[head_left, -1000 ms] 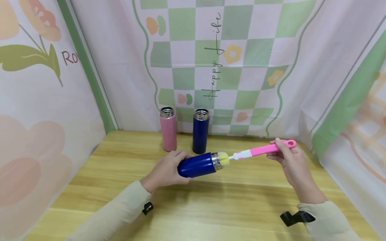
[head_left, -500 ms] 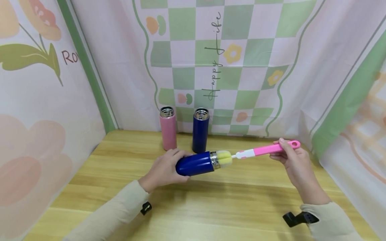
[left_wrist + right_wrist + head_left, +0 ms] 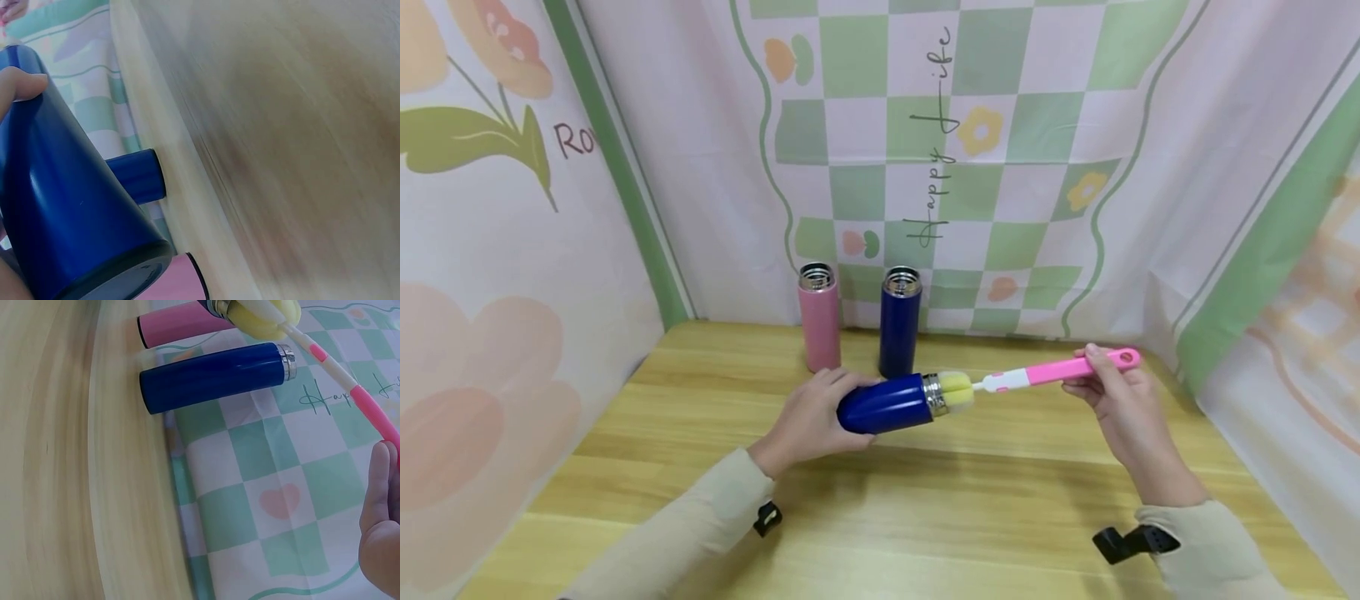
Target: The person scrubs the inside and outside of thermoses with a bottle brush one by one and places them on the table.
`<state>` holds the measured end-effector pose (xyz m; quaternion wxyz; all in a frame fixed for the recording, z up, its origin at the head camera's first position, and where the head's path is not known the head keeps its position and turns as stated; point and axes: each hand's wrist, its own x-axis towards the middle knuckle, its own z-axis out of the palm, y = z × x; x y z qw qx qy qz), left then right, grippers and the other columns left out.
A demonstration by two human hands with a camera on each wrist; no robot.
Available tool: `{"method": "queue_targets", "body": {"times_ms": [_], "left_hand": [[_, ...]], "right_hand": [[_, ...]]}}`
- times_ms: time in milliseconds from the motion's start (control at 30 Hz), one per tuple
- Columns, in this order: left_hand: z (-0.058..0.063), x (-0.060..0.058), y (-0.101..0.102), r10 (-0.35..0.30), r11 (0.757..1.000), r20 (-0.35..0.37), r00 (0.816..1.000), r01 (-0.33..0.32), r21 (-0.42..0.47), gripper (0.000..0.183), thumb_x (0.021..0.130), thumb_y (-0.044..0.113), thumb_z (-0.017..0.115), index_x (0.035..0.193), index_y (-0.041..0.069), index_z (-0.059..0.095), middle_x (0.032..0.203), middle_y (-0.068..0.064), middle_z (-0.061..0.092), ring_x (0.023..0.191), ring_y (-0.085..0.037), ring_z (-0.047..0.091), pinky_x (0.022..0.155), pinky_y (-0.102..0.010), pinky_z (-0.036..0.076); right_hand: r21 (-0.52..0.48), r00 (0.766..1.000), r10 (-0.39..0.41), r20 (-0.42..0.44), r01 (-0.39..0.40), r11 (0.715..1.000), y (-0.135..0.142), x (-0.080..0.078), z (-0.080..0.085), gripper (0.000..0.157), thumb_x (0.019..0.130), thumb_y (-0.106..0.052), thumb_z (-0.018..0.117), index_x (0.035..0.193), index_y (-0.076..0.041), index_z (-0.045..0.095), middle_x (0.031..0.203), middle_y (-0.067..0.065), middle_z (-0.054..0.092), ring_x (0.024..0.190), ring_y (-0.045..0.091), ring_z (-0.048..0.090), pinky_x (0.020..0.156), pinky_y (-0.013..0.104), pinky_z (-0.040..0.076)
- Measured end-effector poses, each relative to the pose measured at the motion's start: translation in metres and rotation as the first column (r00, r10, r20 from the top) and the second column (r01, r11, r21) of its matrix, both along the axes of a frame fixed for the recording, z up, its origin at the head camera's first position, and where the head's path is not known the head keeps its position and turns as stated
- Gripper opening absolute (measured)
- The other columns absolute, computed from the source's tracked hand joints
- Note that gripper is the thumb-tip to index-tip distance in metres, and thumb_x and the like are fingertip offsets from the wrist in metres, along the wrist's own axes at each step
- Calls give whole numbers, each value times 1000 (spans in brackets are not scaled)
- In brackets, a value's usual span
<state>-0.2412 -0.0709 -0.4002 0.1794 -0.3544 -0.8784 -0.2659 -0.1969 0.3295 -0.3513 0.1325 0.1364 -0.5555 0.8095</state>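
Observation:
My left hand grips a blue vacuum flask round its lower body, tilted on its side above the table with its steel mouth toward the right. Between thumb and fingers, my right hand pinches the pink handle of a bottle brush. The brush's yellow and white sponge head sits at the flask's mouth, part of it out in view and its front end hidden by the neck. In the left wrist view the held flask shows its dark base, with the thumb lying along its side.
Behind the hands, a pink flask and a second blue flask stand upright without lids near the table's back edge. The wooden table meets a checked cloth backdrop, and cloth also hangs at both sides.
The brush drew out slightly to the right, then came back a little to the left with my right hand. The held flask shifted slightly left and stays in my left hand.

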Motion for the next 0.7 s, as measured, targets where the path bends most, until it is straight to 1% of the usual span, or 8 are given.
{"method": "queue_targets", "body": {"times_ms": [233, 567, 700], "left_hand": [[-2, -2, 1, -17, 1000, 9, 1000, 17, 10, 70, 69, 46, 88, 132, 29, 62, 120, 4, 65, 104, -16, 57, 85, -40, 50], [-2, -1, 5, -17, 1000, 88, 996, 16, 12, 68, 72, 46, 87, 133, 32, 60, 122, 6, 63, 106, -15, 56, 87, -41, 49], [0, 0, 5, -3, 1000, 115, 993, 2, 7, 67, 73, 46, 86, 133, 33, 60, 123, 6, 63, 107, -15, 55, 88, -41, 49]], "right_hand": [[16, 1000, 4, 11, -4, 1000, -3, -2, -3, 20, 105, -9, 52, 101, 0, 70, 90, 10, 71, 79, 16, 70, 75, 26, 57], [39, 999, 38, 30, -39, 998, -8, -3, -4, 21, 105, -11, 52, 102, -1, 70, 93, 9, 71, 82, 16, 71, 77, 26, 57], [42, 998, 46, 34, -47, 998, -9, -4, -4, 22, 105, -12, 51, 102, -2, 71, 93, 9, 71, 82, 16, 71, 77, 26, 57]]}}
